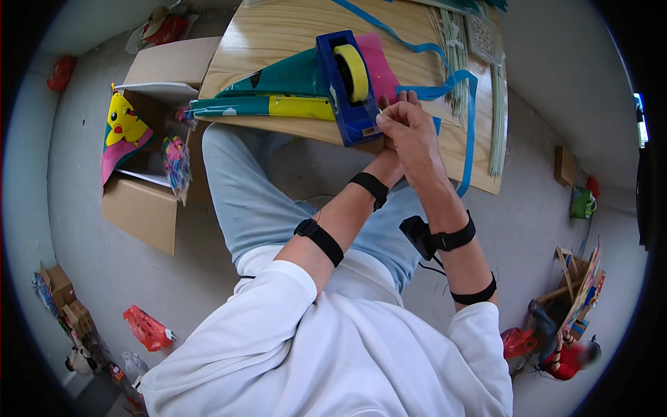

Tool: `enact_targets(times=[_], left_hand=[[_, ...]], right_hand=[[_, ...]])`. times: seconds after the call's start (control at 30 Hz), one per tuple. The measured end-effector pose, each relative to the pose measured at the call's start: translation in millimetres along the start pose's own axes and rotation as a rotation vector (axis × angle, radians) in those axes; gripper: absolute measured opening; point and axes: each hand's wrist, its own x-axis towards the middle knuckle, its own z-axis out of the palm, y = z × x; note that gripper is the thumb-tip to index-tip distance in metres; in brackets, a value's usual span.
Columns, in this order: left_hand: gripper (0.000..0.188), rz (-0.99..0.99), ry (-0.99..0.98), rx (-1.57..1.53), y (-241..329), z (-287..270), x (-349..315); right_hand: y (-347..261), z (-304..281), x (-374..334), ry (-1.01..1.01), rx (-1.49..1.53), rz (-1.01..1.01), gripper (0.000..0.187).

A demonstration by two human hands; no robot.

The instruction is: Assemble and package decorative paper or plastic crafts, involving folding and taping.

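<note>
My right hand (415,139) is closed, thumb and forefinger pinched beside the cutting end of a blue tape dispenser (325,66). Something small and pale shows at the fingertips, too small to name. A yellow-sided roll of tape (360,73) sits in the dispenser. My left hand (390,154) crosses beneath the right, mostly covered, so its grip is hidden. Fingertips beyond the right hand rest by a pink sheet (375,52) and a blue ribbon (445,90). Under the dispenser lie a green printed film (278,75) and a rolled film with a yellow band (299,106).
Bundles of thin pale sticks (497,125) and a clear box of small pieces (483,38) lie at the table's (264,28) right side. An opened cardboard box (142,208) with colourful foil items stands left. Another person (564,358) sits far right.
</note>
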Motion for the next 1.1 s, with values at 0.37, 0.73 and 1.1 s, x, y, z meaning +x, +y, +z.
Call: enact_targets(times=[0.37,0.73,1.1], left_hand=[[0.091,-0.008,0.003,0.007,-1,0,2],[0.094,0.006,0.036,0.016,-2,6,6],[0.096,-0.045,-0.086,0.009,2,-4,17]], right_hand=[[-16,-8,1,-0.123,-0.285,-0.08,0.026],[-48,-9,-28,-0.201,0.572,0.251,0.009],[-29,18,-46,-0.202,0.634,0.088,0.011]])
